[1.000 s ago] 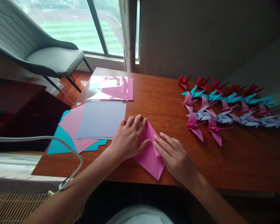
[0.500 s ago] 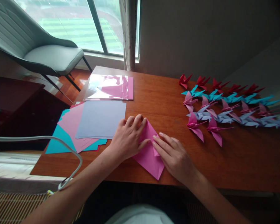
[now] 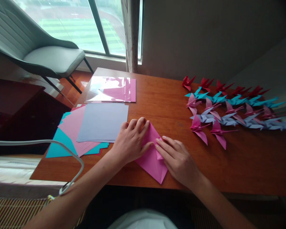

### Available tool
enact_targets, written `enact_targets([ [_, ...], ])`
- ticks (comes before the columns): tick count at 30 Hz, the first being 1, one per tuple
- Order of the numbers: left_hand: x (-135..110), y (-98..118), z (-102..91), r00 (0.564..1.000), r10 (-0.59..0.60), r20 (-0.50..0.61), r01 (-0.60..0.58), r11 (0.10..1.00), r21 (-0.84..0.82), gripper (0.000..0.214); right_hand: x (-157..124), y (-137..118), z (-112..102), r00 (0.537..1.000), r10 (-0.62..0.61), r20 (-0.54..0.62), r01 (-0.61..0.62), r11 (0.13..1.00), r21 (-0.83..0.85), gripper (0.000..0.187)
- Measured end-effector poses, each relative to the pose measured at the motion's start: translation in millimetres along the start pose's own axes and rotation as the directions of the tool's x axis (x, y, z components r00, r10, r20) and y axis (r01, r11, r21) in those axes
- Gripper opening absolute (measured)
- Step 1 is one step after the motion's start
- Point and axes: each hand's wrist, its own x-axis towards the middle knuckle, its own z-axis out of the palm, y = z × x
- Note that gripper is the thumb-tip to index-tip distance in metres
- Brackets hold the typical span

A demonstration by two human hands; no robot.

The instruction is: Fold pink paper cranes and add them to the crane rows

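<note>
A folded sheet of pink origami paper (image 3: 150, 163) lies on the table in front of me, one corner pointing toward the near edge. My left hand (image 3: 131, 140) is curled over its left side, fingertips and thumb holding it against the wood. On the right side, my right hand (image 3: 176, 159) is closed over a small folded flap (image 3: 159, 156), fingers close together and pressing on it. My right thumb is hidden. Both hands partly cover the paper.
Rows of folded paper cranes (image 3: 233, 100) stand at the right of the table (image 3: 157, 95). Left of my hands lie grey-blue sheets (image 3: 105, 122) over fanned pink and turquoise sheets (image 3: 62, 143). Behind them is a clear packet (image 3: 109, 89). A white cable (image 3: 71, 151) loops over the left edge.
Both hands stay in place on the pink origami paper. The whole view has shifted very slightly; otherwise nothing visibly differs.
</note>
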Motion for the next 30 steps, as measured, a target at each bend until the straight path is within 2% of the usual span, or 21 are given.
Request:
enact_targets([
  [12,-2,3,-1.0,1.000,-0.002,-0.004,0.002,1.000,0.023,0.067,0,1,0,1.000,-0.003,0.001,0.003,1.000,0.017,0.039],
  [15,-10,10,-4.1,0.999,0.023,-0.040,-0.021,0.999,0.035,0.056,0,1,0,1.000,0.001,0.010,-0.001,1.000,0.020,0.039],
  [19,-22,21,-5.5,0.988,0.147,-0.053,-0.148,0.989,-0.009,0.036,-2,1,1,1.000,0.009,0.021,-0.010,1.000,0.024,0.038],
  [24,-27,25,0.1,0.991,0.134,0.005,-0.133,0.989,-0.071,0.041,-2,2,2,1.000,0.001,0.029,-0.001,1.000,0.020,0.037],
  [30,-26,24,3.6,0.990,0.139,0.025,-0.138,0.990,-0.039,0.041,-1,2,1,1.000,-0.020,0.012,0.020,0.999,0.027,0.037],
])
